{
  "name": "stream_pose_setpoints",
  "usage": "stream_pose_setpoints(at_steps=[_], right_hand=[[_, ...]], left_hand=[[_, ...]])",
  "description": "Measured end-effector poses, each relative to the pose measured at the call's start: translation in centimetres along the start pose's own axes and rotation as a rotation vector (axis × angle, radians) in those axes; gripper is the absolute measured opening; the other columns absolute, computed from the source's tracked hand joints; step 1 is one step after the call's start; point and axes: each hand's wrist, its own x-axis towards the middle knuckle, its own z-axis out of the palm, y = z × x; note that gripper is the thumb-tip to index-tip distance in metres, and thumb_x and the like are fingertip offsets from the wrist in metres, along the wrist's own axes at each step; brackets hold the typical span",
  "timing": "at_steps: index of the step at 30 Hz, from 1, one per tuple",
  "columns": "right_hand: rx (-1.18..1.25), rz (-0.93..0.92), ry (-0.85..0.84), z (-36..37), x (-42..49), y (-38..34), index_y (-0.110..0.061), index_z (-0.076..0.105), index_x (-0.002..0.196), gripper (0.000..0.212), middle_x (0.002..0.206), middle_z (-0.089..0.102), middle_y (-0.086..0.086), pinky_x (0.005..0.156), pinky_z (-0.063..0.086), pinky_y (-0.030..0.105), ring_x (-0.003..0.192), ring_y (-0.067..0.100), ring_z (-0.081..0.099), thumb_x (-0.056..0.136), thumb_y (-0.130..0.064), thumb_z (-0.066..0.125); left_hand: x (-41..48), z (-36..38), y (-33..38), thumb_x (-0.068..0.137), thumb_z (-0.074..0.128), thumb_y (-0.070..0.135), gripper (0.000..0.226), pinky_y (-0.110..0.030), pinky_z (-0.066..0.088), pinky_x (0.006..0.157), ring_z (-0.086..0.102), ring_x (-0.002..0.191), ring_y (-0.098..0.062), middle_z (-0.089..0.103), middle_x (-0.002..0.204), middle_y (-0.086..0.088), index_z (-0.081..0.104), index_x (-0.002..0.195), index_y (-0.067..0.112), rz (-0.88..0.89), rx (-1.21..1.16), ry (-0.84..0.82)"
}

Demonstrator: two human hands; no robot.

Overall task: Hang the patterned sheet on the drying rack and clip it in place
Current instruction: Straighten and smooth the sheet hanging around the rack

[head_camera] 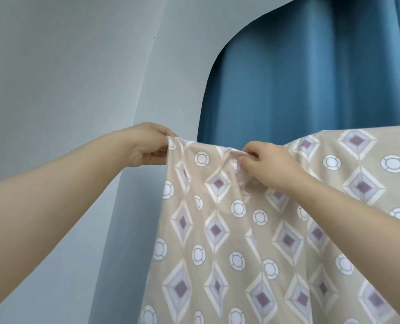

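Observation:
A beige patterned sheet (252, 230) with purple diamonds and white circles hangs down across the lower right of the head view. Its top edge runs level from the middle to the right border. My left hand (147, 145) pinches the sheet's upper left corner. A short way to the right, my right hand (269, 162) grips a bunched fold on the top edge. The drying rack is hidden under the cloth. No clip is visible.
A pale grey-blue wall (65, 78) fills the left and top. Behind the sheet hangs a blue curtain (311, 78), taking up the upper right.

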Motion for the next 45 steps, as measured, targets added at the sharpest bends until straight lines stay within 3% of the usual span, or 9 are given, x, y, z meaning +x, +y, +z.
stream_pose_setpoints(at_steps=[8, 10, 14, 22, 25, 28, 35, 39, 45], right_hand=[[-0.289, -0.046, 0.115, -2.1, 1.6, 0.4, -0.028, 0.054, 0.118, 0.028, 0.117, 0.058, 0.001, 0.094, 0.029, 0.038, 0.116, 0.027, 0.041, 0.092, -0.029, 0.043], [-0.323, -0.020, 0.096, -2.0, 2.1, 0.6, -0.028, 0.052, 0.121, 0.031, 0.122, 0.056, 0.001, 0.095, 0.028, 0.038, 0.118, 0.028, 0.039, 0.092, -0.029, 0.040], [-0.412, -0.017, 0.058, -1.7, 2.5, 1.0, -0.028, 0.050, 0.122, 0.033, 0.122, 0.056, 0.002, 0.096, 0.026, 0.038, 0.118, 0.027, 0.039, 0.092, -0.027, 0.037], [-0.526, 0.033, 0.098, -3.6, 3.1, 1.1, -0.028, 0.048, 0.123, 0.033, 0.119, 0.057, 0.001, 0.094, 0.026, 0.038, 0.117, 0.025, 0.039, 0.095, -0.034, 0.034], [-0.556, 0.060, 0.097, -4.1, 2.9, 2.0, -0.028, 0.055, 0.115, 0.030, 0.113, 0.060, -0.001, 0.091, 0.026, 0.037, 0.113, 0.024, 0.041, 0.094, -0.032, 0.033], [-0.592, 0.060, 0.096, -4.7, 2.5, 3.2, -0.028, 0.058, 0.110, 0.028, 0.108, 0.061, -0.001, 0.092, 0.025, 0.036, 0.109, 0.023, 0.042, 0.093, -0.029, 0.035], [-0.597, 0.067, 0.069, -4.5, 2.7, 4.3, -0.029, 0.060, 0.100, 0.025, 0.097, 0.065, -0.004, 0.092, 0.024, 0.035, 0.102, 0.022, 0.047, 0.093, -0.031, 0.036], [-0.581, 0.054, 0.072, -4.2, 3.0, 4.1, -0.028, 0.059, 0.102, 0.026, 0.099, 0.065, -0.004, 0.094, 0.023, 0.035, 0.103, 0.021, 0.046, 0.093, -0.032, 0.035], [-0.500, 0.083, 0.177, -4.8, 3.5, 3.6, -0.025, 0.055, 0.116, 0.031, 0.109, 0.064, 0.002, 0.096, 0.025, 0.038, 0.110, 0.025, 0.047, 0.094, -0.032, 0.034]], left_hand=[[-1.2, -3.1, -0.1, 0.088, 0.037, -0.005, 0.023, -0.018, 0.048, 0.046, 0.058, 0.054, -0.013, 0.060, 0.084, -0.007, 0.052, 0.077, 0.009, 0.119, -0.650, 0.226], [-1.0, -2.8, -0.1, 0.088, 0.055, 0.007, 0.010, -0.020, 0.043, 0.050, 0.056, 0.065, -0.014, 0.058, 0.090, -0.002, 0.056, 0.093, 0.015, 0.199, -0.157, 0.244], [0.8, -1.0, -0.9, 0.082, 0.060, 0.016, 0.049, -0.031, 0.041, 0.086, 0.048, 0.108, -0.024, 0.053, 0.113, -0.002, 0.047, 0.129, 0.024, 0.424, 1.013, 0.262], [2.4, -2.2, 2.0, 0.091, 0.044, 0.024, 0.020, -0.035, 0.031, 0.087, 0.048, 0.108, -0.029, 0.063, 0.104, -0.007, 0.062, 0.098, 0.018, 0.260, 1.308, 0.625], [2.2, 0.0, 2.0, 0.088, 0.044, 0.024, 0.021, -0.034, 0.032, 0.085, 0.045, 0.106, -0.026, 0.059, 0.103, -0.003, 0.062, 0.098, 0.019, 0.341, 1.582, 0.536], [2.3, 1.6, 2.6, 0.084, 0.047, 0.011, 0.007, -0.029, 0.037, 0.066, 0.049, 0.080, -0.028, 0.055, 0.091, -0.010, 0.052, 0.081, 0.009, 0.296, 1.234, 0.375], [4.0, 1.1, 1.3, 0.083, 0.058, 0.024, 0.006, -0.029, 0.042, 0.071, 0.055, 0.080, -0.019, 0.062, 0.091, -0.001, 0.055, 0.083, 0.019, 0.215, 0.543, 0.038], [3.4, 1.3, 0.7, 0.083, 0.066, 0.025, 0.012, -0.012, 0.043, 0.056, 0.055, 0.061, -0.006, 0.061, 0.058, 0.016, 0.068, 0.073, 0.019, 0.304, 0.628, -0.180], [5.1, 4.4, -0.4, 0.094, 0.045, 0.034, 0.018, -0.033, 0.040, 0.074, 0.053, 0.088, -0.028, 0.054, 0.099, -0.003, 0.052, 0.088, 0.019, 0.323, 0.669, 0.503]])
